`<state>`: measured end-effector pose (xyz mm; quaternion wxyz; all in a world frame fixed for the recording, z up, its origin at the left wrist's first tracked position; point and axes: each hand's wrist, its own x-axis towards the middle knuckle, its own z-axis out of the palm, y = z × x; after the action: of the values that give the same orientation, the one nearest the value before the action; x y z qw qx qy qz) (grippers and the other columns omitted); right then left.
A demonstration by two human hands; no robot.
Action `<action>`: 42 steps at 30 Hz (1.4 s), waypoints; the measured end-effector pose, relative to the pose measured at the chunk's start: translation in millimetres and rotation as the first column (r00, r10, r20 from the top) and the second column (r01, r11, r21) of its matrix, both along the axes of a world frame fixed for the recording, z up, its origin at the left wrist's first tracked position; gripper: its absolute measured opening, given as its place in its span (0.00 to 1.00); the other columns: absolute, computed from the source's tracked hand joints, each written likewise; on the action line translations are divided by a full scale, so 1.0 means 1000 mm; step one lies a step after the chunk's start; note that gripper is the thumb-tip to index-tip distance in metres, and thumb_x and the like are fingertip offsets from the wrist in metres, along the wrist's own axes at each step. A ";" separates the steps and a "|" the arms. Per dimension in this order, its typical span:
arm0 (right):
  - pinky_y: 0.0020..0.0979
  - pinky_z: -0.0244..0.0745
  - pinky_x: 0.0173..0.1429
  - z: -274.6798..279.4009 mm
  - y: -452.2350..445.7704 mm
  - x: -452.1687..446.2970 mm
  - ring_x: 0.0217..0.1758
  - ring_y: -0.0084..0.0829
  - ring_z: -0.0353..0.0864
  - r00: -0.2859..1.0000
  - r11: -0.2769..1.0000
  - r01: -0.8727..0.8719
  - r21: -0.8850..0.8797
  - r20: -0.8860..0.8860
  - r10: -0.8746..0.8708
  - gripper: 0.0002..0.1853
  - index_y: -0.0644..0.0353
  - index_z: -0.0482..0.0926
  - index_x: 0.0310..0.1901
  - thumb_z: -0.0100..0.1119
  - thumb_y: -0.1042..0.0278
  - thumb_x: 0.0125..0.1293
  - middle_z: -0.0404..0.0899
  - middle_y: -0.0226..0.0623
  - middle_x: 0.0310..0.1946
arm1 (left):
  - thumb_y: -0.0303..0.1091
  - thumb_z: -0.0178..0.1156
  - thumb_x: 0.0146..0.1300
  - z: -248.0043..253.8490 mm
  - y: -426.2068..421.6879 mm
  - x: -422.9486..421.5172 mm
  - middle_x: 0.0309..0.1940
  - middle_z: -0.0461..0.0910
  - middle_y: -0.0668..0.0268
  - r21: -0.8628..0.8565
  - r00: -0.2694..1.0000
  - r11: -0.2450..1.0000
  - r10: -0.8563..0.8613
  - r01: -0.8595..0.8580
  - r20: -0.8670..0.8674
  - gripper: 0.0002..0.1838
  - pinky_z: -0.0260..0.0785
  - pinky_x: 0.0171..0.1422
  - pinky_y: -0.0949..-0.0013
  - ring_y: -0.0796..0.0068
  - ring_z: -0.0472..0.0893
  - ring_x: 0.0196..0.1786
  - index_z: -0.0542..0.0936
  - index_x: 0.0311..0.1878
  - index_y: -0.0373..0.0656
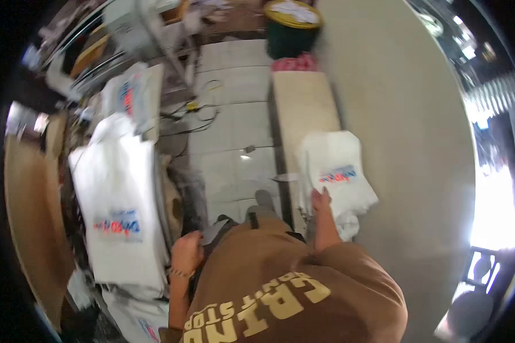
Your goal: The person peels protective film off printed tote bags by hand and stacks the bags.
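My right hand (pixel 321 201) is at the left edge of a folded stack of white printed bags (pixel 340 157), fingers closed on that edge; the underside of the grip is hidden. The bags bear red and blue lettering and hang crumpled at their near end. Beneath their far part is a long cream bench top (pixel 306 100). My left hand (pixel 187 251), with a bracelet at the wrist, is by my waist with its fingers curled in. Whatever it may hold is not visible. Close to its left lies a larger pile of white printed bags (pixel 117 200).
A dark green bin (pixel 293 31) with a yellow rim stands at the far end. Cables (pixel 197 117) lie on the tiled floor (pixel 234 131) near a machine frame (pixel 134 28). A broad beige surface (pixel 406 143) runs along the right. More printed bags (pixel 129 94) lie at far left.
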<state>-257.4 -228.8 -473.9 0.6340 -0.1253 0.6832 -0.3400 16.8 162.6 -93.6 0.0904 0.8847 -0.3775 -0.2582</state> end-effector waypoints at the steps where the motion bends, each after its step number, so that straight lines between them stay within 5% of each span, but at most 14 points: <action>1: 0.33 0.74 0.26 0.001 -0.005 -0.007 0.23 0.36 0.75 0.995 0.995 -0.096 0.003 -0.020 0.096 0.23 0.66 0.73 0.49 0.63 0.52 0.66 0.77 0.48 0.33 | 0.27 0.59 0.56 -0.015 0.007 -0.001 0.37 0.83 0.53 0.085 0.999 0.996 0.015 -0.011 -0.046 0.13 0.76 0.48 0.52 0.48 0.82 0.45 0.81 0.45 0.39; 5: 0.28 0.64 0.18 0.014 -0.022 -0.004 0.16 0.26 0.69 0.897 0.905 -0.424 -0.038 -0.155 0.414 0.23 0.58 0.78 0.47 0.61 0.44 0.67 0.77 0.37 0.23 | 0.29 0.58 0.59 0.015 0.014 -0.008 0.40 0.84 0.53 -0.296 0.997 0.954 -0.065 0.049 -0.045 0.16 0.77 0.51 0.56 0.51 0.84 0.45 0.82 0.50 0.40; 8: 0.26 0.61 0.16 0.087 0.009 0.071 0.13 0.22 0.66 0.860 0.870 -0.471 -0.145 -0.294 0.417 0.18 0.55 0.77 0.48 0.63 0.50 0.67 0.75 0.33 0.21 | 0.30 0.65 0.62 0.067 0.037 0.026 0.44 0.85 0.58 -0.417 0.935 0.852 0.208 -0.317 -0.287 0.13 0.77 0.48 0.65 0.64 0.85 0.42 0.83 0.50 0.41; 10: 0.22 0.62 0.18 0.110 0.028 0.119 0.16 0.20 0.68 0.621 0.602 -0.780 -0.172 -0.091 0.778 0.17 0.56 0.77 0.49 0.65 0.55 0.67 0.74 0.29 0.21 | 0.29 0.64 0.63 0.082 0.075 0.062 0.38 0.86 0.63 -0.465 0.867 0.745 0.484 -0.478 -0.118 0.10 0.75 0.41 0.70 0.77 0.81 0.34 0.84 0.47 0.40; 11: 0.23 0.64 0.19 0.133 0.047 0.151 0.18 0.20 0.70 0.425 0.404 -0.895 -0.189 -0.087 0.901 0.19 0.56 0.77 0.51 0.65 0.54 0.67 0.73 0.27 0.22 | 0.31 0.63 0.62 0.087 0.090 0.086 0.37 0.84 0.57 -0.510 0.815 0.693 0.579 -0.510 -0.028 0.10 0.75 0.42 0.67 0.68 0.82 0.34 0.83 0.45 0.38; 16: 0.26 0.77 0.36 0.243 0.165 0.275 0.33 0.24 0.79 -0.283 -0.257 -0.835 -0.487 -0.021 0.959 0.20 0.60 0.73 0.58 0.64 0.61 0.69 0.77 0.34 0.34 | 0.41 0.70 0.55 0.020 0.200 0.185 0.56 0.77 0.49 -0.440 0.635 0.792 0.606 -0.423 0.480 0.32 0.67 0.65 0.55 0.51 0.75 0.60 0.75 0.59 0.34; 18: 0.28 0.79 0.42 0.302 0.222 0.293 0.41 0.28 0.81 -0.354 -0.288 -0.775 -0.562 0.009 0.935 0.25 0.60 0.68 0.63 0.64 0.62 0.69 0.77 0.37 0.41 | 0.50 0.74 0.49 0.019 0.205 0.185 0.63 0.70 0.50 -0.352 0.630 0.798 0.602 -0.489 0.490 0.47 0.61 0.71 0.53 0.48 0.69 0.64 0.68 0.68 0.34; 21: 0.31 0.82 0.48 0.352 0.283 0.306 0.47 0.30 0.81 -0.364 -0.244 -0.765 -0.596 0.088 0.927 0.30 0.62 0.62 0.66 0.66 0.67 0.67 0.76 0.40 0.50 | 0.50 0.76 0.48 0.043 0.175 0.162 0.61 0.68 0.49 -0.281 0.652 0.764 0.643 -0.580 0.402 0.49 0.61 0.71 0.55 0.47 0.69 0.62 0.67 0.69 0.33; 23: 0.33 0.81 0.53 0.361 0.308 0.310 0.52 0.30 0.81 -0.218 -0.010 -0.686 -0.728 0.192 0.957 0.30 0.65 0.61 0.64 0.67 0.72 0.66 0.75 0.43 0.54 | 0.50 0.77 0.46 0.041 0.173 0.161 0.59 0.67 0.49 -0.283 0.656 0.751 0.660 -0.597 0.366 0.53 0.63 0.70 0.57 0.47 0.68 0.62 0.65 0.70 0.31; 29: 0.31 0.80 0.55 0.355 0.310 0.308 0.54 0.30 0.81 -0.165 0.051 -0.701 -0.712 0.231 0.959 0.29 0.66 0.60 0.62 0.65 0.77 0.64 0.78 0.44 0.53 | 0.42 0.76 0.48 0.056 0.180 0.172 0.53 0.68 0.49 -0.303 0.672 0.703 0.708 -0.644 0.215 0.45 0.69 0.65 0.63 0.50 0.73 0.57 0.69 0.69 0.40; 32: 0.31 0.81 0.53 0.365 0.303 0.304 0.53 0.29 0.82 -0.152 0.070 -0.752 -0.655 0.276 0.949 0.31 0.64 0.58 0.63 0.65 0.78 0.64 0.80 0.44 0.51 | 0.36 0.73 0.49 0.068 0.157 0.157 0.49 0.72 0.52 -0.384 0.678 0.745 0.661 -0.545 0.320 0.33 0.70 0.62 0.63 0.52 0.75 0.54 0.76 0.61 0.41; 35: 0.31 0.81 0.51 0.372 0.299 0.304 0.51 0.30 0.82 -0.150 0.086 -0.817 -0.571 0.352 0.924 0.33 0.62 0.56 0.65 0.65 0.78 0.64 0.81 0.45 0.51 | 0.37 0.76 0.47 0.071 0.124 0.119 0.51 0.77 0.58 -0.388 0.909 0.852 0.410 -0.350 0.080 0.27 0.69 0.64 0.61 0.55 0.75 0.56 0.80 0.52 0.39; 37: 0.31 0.81 0.49 0.376 0.295 0.305 0.51 0.32 0.83 -0.145 0.104 -0.840 -0.533 0.405 0.903 0.33 0.61 0.55 0.65 0.64 0.78 0.64 0.81 0.46 0.50 | 0.34 0.77 0.45 0.070 0.109 0.096 0.55 0.79 0.61 -0.547 0.964 0.837 0.170 -0.031 0.205 0.22 0.69 0.63 0.60 0.57 0.77 0.56 0.81 0.44 0.41; 42: 0.32 0.81 0.52 0.374 0.288 0.302 0.52 0.32 0.83 -0.238 0.084 -0.832 -0.549 0.489 0.839 0.38 0.59 0.53 0.68 0.65 0.82 0.61 0.81 0.45 0.52 | 0.33 0.76 0.46 0.055 0.105 0.086 0.57 0.79 0.61 -0.581 0.946 0.812 0.230 -0.056 0.231 0.17 0.70 0.62 0.59 0.59 0.78 0.56 0.83 0.39 0.42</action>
<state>45.1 59.1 -99.6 0.8950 -0.4063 0.0809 0.1657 102.4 268.0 -38.5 0.3123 0.8716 -0.3779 0.0059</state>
